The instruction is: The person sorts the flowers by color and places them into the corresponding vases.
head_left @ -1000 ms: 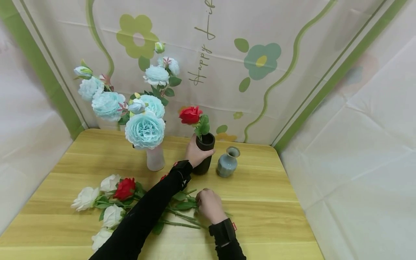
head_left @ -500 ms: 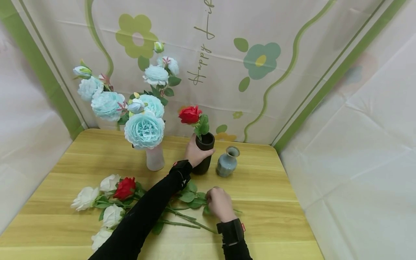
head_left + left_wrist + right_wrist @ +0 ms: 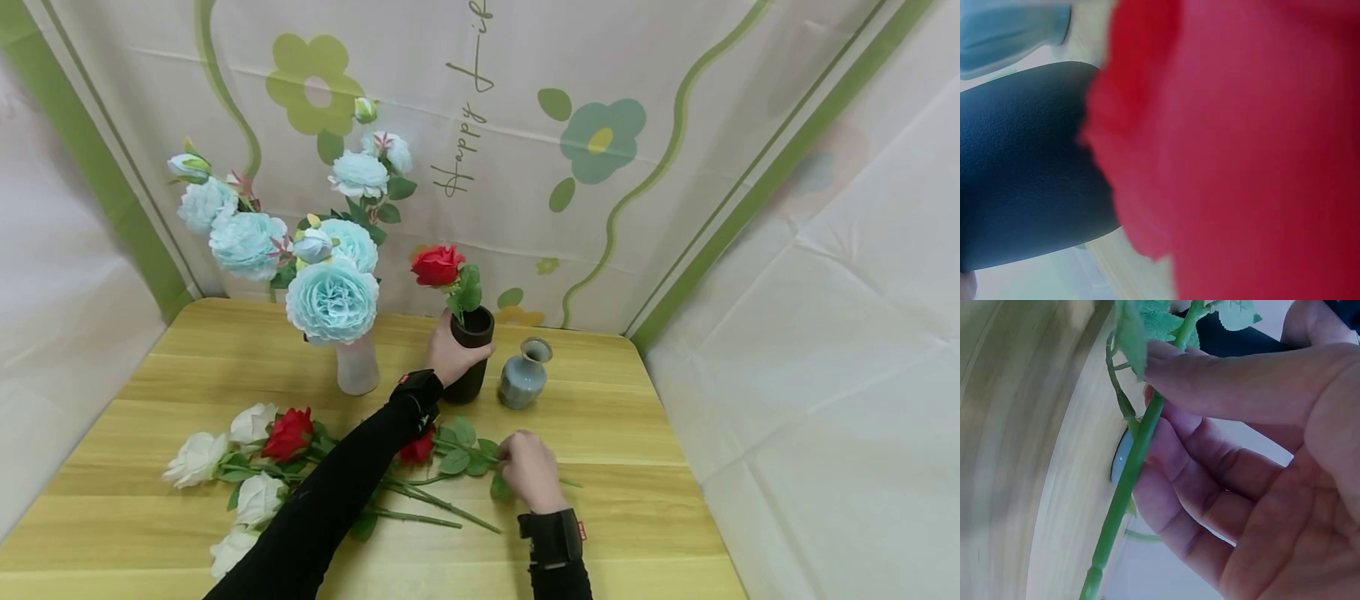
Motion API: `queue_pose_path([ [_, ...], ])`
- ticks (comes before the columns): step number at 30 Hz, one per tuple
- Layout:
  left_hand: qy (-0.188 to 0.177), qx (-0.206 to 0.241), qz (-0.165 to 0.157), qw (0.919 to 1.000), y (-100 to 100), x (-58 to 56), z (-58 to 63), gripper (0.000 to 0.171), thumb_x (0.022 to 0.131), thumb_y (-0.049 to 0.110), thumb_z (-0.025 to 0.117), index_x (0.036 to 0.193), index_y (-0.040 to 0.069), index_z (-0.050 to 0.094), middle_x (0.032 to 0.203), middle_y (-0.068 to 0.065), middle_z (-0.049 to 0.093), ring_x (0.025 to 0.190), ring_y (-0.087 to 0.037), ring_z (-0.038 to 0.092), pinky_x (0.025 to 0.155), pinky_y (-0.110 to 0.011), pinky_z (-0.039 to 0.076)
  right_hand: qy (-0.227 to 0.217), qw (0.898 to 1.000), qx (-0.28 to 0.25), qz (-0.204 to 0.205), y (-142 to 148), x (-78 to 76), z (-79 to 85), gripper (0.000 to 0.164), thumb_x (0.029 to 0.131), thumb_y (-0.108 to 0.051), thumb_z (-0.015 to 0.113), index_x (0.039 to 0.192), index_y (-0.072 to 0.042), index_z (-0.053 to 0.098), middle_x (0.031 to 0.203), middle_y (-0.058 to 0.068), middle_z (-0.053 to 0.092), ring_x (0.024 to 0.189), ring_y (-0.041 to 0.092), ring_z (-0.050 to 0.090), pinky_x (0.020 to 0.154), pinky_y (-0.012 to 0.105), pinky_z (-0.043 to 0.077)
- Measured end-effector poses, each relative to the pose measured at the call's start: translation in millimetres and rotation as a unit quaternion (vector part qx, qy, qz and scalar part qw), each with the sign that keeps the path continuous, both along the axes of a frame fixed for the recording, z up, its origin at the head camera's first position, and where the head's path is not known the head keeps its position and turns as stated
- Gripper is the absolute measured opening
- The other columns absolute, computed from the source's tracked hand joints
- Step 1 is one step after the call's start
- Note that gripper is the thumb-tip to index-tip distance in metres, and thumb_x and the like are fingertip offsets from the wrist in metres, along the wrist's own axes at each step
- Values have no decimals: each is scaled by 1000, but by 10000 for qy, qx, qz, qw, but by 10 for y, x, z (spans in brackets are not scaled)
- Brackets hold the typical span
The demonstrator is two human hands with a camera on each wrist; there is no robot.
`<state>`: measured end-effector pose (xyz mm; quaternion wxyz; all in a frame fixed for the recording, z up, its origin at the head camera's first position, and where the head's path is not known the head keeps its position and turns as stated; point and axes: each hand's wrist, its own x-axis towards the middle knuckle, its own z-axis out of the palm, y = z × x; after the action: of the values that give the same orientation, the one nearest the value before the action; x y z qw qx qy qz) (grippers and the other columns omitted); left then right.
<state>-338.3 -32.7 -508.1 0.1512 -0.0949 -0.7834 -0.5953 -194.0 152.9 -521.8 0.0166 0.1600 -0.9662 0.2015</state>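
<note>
Three vases (image 3: 523,382), four white roses (image 3: 197,459) and three red roses (image 3: 288,435) show at the worktop (image 3: 637,517). The left hand (image 3: 455,354) grips the black vase (image 3: 468,386) containing one; the right hand (image 3: 531,469) pinches another's stem (image 3: 1119,500), its bloom (image 3: 417,448) near the left wristband (image 3: 420,392).

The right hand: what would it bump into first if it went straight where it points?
Probably the small grey-blue vase ahead of the right hand, though depth is hard to judge.
</note>
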Motion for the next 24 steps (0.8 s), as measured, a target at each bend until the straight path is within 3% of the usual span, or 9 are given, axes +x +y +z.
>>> queue_pose_path([
  [14, 71, 100, -46, 9999, -10, 5, 3, 85, 77, 26, 86, 145, 14, 38, 131, -6, 54, 118, -22, 53, 103, -36, 42, 118, 9997, -142, -133, 226, 14, 16, 22, 74, 11, 73, 79, -10, 80, 83, 3, 71, 75, 22, 67, 62, 39, 58],
  [24, 56, 27, -28, 10000, -7, 7, 7, 85, 77, 29, 86, 146, 13, 38, 131, -7, 54, 118, -23, 53, 103, -37, 42, 0, 9991, -296, -315, 433, 25, 147, 25, 72, 12, 71, 80, -9, 80, 82, 2, 72, 76, 23, 68, 62, 40, 58],
])
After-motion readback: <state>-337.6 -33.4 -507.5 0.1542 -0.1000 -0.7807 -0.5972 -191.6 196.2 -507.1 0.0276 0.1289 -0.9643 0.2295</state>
